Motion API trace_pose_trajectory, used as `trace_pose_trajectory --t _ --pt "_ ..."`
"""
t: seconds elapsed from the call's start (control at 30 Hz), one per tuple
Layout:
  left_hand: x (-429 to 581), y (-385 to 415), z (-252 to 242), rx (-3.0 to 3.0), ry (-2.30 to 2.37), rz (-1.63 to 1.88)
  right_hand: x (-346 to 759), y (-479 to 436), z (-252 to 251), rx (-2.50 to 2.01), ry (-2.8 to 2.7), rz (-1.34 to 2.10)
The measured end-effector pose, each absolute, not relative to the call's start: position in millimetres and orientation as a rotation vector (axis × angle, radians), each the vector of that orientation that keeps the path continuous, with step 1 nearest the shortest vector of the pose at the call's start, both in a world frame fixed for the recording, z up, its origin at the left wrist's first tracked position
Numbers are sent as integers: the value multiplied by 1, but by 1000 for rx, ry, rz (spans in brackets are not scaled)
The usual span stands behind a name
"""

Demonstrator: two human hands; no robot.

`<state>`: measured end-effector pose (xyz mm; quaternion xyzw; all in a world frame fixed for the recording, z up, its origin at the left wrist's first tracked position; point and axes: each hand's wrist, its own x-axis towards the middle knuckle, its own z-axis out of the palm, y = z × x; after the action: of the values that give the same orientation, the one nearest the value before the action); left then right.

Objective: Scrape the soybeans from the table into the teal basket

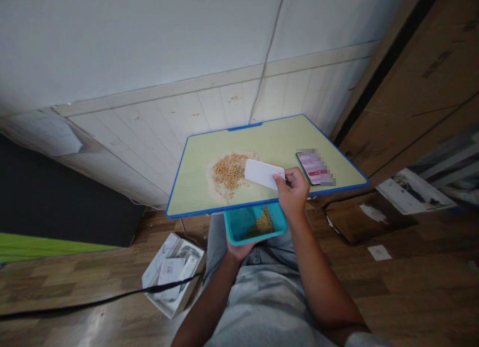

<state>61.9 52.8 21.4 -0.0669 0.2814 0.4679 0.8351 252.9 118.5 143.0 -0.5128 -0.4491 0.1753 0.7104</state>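
Observation:
My right hand (pixel 294 191) pinches one end of a flat white rectangular card (pixel 264 173) between thumb and fingers. The card's far end reaches the right side of a pile of round yellow beans (pixel 229 173). Pale, fine grains (pixel 215 186) are mixed in and spread around that pile on the table. Just below the table's front edge, my left hand (pixel 241 249) holds a teal plastic container (pixel 236 223) from underneath, its fingers mostly hidden. Small greenish-brown beans (pixel 263 223) lie heaped in the container's right part.
The small pale-green table (pixel 277 137) has a blue rim and stands by a white panelled wall (pixel 213 105). A phone (pixel 314 168) lies at its right. An open white box (pixel 175 272) sits on the floor at left, crossed by a black strap (pixel 164 287). Cardboard (pixel 422 112) stands at right.

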Motion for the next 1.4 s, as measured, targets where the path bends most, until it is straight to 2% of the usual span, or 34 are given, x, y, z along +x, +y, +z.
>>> trace_pose_trajectory --t 0.53,1.07,1.4 --pt "62 53 34 -65 611 974 244 113 136 -1145 -1033 406" --pt "61 54 19 -44 577 965 246 111 137 -1088 -1126 540" --pt "61 54 27 -66 604 949 254 117 133 -1179 -985 434"
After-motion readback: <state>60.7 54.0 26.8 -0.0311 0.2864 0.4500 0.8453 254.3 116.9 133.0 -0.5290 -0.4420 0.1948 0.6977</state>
